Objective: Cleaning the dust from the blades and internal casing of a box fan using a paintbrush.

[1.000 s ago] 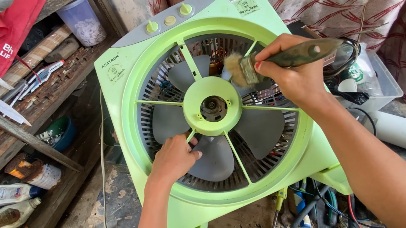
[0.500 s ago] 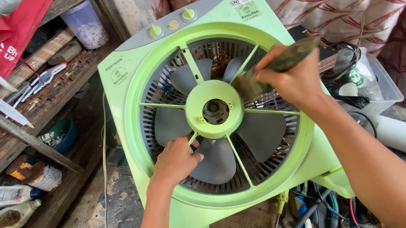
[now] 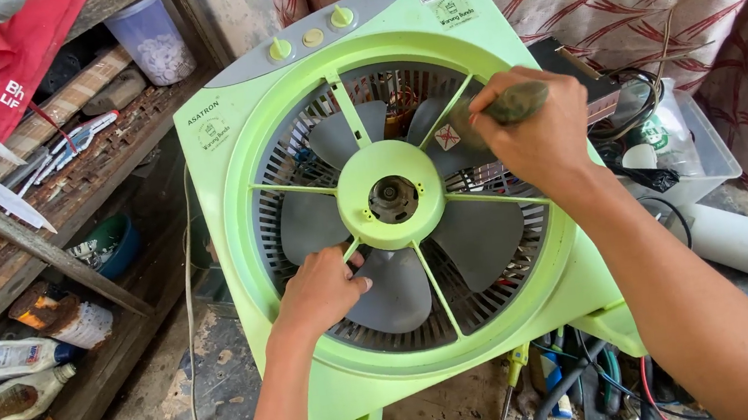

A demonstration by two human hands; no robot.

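R hand [image 3: 534,133] fingers closed on brush [image 3: 511,105], bristles hidden, at fan [image 3: 391,199] upper-R blades. L hand [image 3: 319,290] fingers pinch grille spoke [image 3: 352,247]. Grime remains; cleaning looks partway.

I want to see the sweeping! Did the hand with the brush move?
Yes. The right hand with the brush slid left across the green fan, closer to its round hub.

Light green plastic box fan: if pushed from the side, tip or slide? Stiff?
The light green plastic box fan probably feels light for its size: thin shell, open grille. It stands tilted on small feet, so it likely tips easily. The left hand grips a thin spoke, which may flex.
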